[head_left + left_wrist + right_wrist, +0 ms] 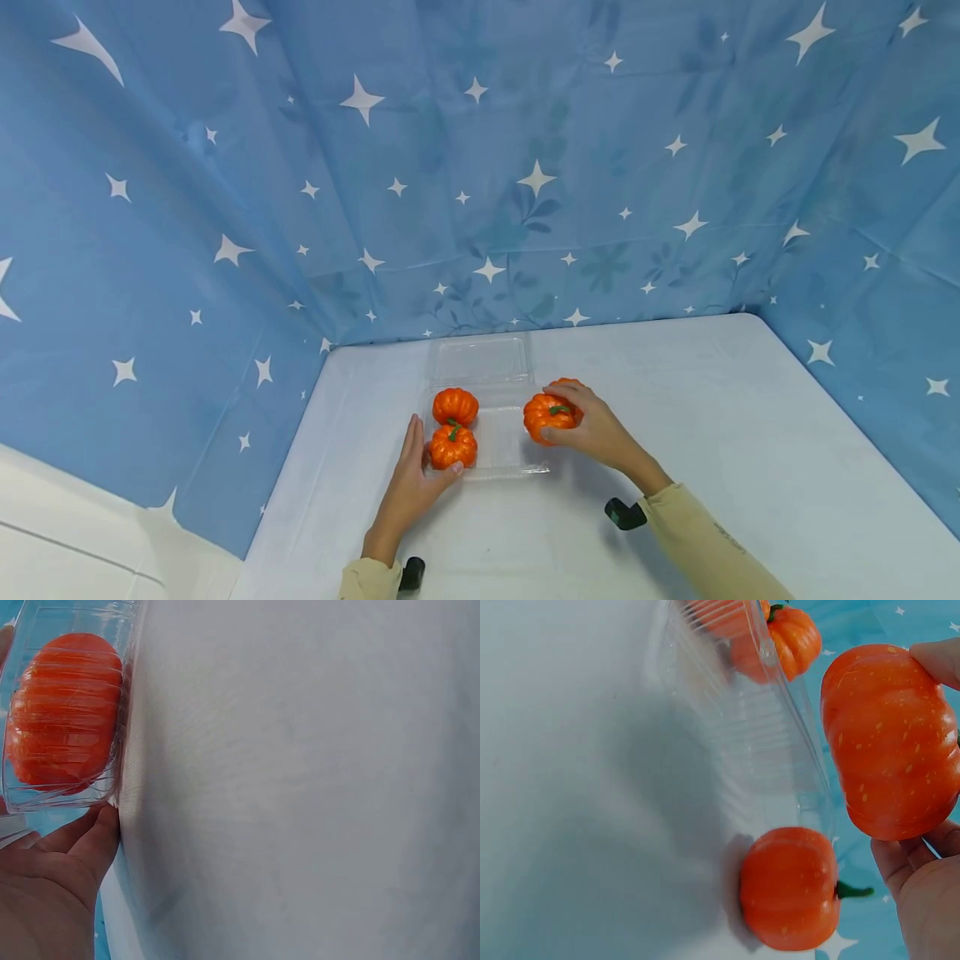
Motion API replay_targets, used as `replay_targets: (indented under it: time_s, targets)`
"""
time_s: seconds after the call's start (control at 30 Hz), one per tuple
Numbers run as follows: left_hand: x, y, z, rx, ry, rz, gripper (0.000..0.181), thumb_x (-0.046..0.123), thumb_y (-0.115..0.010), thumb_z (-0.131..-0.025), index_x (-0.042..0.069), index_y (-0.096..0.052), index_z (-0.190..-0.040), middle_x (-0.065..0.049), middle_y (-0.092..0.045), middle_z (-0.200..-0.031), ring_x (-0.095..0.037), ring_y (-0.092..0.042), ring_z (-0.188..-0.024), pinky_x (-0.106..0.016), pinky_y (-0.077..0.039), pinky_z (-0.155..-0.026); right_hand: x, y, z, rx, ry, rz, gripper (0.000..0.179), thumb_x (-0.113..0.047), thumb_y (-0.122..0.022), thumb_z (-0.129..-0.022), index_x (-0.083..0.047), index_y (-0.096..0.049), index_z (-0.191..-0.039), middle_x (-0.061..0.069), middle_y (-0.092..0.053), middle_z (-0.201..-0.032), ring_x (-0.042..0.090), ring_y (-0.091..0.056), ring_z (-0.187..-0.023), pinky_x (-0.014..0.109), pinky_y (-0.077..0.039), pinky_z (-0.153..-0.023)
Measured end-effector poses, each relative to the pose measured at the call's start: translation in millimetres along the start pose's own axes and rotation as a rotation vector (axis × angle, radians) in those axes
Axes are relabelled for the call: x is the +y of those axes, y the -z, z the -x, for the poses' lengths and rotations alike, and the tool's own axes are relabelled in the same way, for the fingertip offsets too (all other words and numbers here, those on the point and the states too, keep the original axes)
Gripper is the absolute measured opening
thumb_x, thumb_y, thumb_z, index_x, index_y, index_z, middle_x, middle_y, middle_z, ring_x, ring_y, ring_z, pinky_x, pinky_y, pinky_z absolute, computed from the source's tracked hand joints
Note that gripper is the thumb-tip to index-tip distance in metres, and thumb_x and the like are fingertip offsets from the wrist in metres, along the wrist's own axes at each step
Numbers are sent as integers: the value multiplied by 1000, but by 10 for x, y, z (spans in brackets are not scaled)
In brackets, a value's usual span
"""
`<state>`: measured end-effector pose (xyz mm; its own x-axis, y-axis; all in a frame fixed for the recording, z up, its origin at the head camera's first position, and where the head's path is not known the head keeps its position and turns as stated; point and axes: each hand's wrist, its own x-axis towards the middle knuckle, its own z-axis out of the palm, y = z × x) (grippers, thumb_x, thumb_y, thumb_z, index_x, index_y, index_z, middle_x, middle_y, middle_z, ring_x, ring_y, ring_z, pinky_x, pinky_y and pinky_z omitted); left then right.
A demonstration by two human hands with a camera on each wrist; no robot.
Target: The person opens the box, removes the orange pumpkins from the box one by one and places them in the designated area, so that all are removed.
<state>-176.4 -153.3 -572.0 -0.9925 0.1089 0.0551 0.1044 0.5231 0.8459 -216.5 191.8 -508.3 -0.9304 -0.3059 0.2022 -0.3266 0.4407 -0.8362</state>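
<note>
A clear plastic container [498, 442] lies on the table with its lid [480, 360] folded open behind. Inside it on the left are two small orange pumpkins, a rear one [454, 406] and a front one [453, 447] with a green stem. My left hand [412, 492] holds the container's front left corner, fingers along the left side and thumb at the front rim. With thumb and fingers, my right hand [596, 429] grips a third pumpkin [889, 742], raised by the container's right edge. Another pumpkin [789, 889] sits on the table just right of the container, mostly hidden behind that hand in the head view.
The white-covered table [705, 400] extends to both sides and the front. A blue curtain with white stars [525, 183] hangs behind it and along the sides. A black wrist device [626, 513] sits under the right forearm, another [412, 574] by the left.
</note>
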Motion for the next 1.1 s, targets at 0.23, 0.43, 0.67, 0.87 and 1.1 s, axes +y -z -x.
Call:
replay_targets:
  time_s: [0.23, 0.43, 0.67, 0.87, 1.1]
  targets:
    - [-6, 2, 0, 1, -8, -4, 117, 51, -81, -93, -2, -10, -170, -15, -2, -179, -42, -34, -155, -49, -39, -119, 57, 101, 91, 17, -41, 15, 62, -27, -87, -89, -11, -66, -145, 16, -54, -149, 40, -57, -127, 56, -59, -98]
    - [-20, 1, 4, 1, -5, -3, 116, 49, -82, -94, -2, -11, -170, -16, -3, -179, -43, -35, -155, -49, -39, -118, 133, 157, 178, 23, -68, 49, 65, -28, -85, -90, -8, -63, -148, 17, -56, -147, 40, -57, -127, 58, -58, -100]
    - [-37, -2, -4, -1, -6, -5, 117, 51, -81, -94, -1, -10, -170, -16, -3, -179, -43, -35, -154, -49, -39, -118, 229, 177, 271, 23, -98, 81, 66, -30, -84, -90, -5, -62, -148, 18, -57, -146, 41, -57, -128, 60, -57, -101]
    - [-58, -14, -4, -1, -7, -5, 117, 51, -81, -94, 0, -10, -171, -15, -3, -179, -42, -36, -154, -47, -38, -118, 284, 153, 325, 17, -114, 111, 69, -33, -84, -91, -5, -61, -150, 20, -57, -148, 44, -55, -131, 64, -55, -103]
    - [-50, -7, -6, -2, -7, 6, 118, 51, -81, -93, 0, -9, -171, -14, -3, -179, -42, -35, -155, -47, -38, -119, 358, 103, 375, 23, -113, 102, 67, -26, -86, -90, -4, -62, -148, 18, -57, -146, 43, -57, -131, 66, -51, -107]
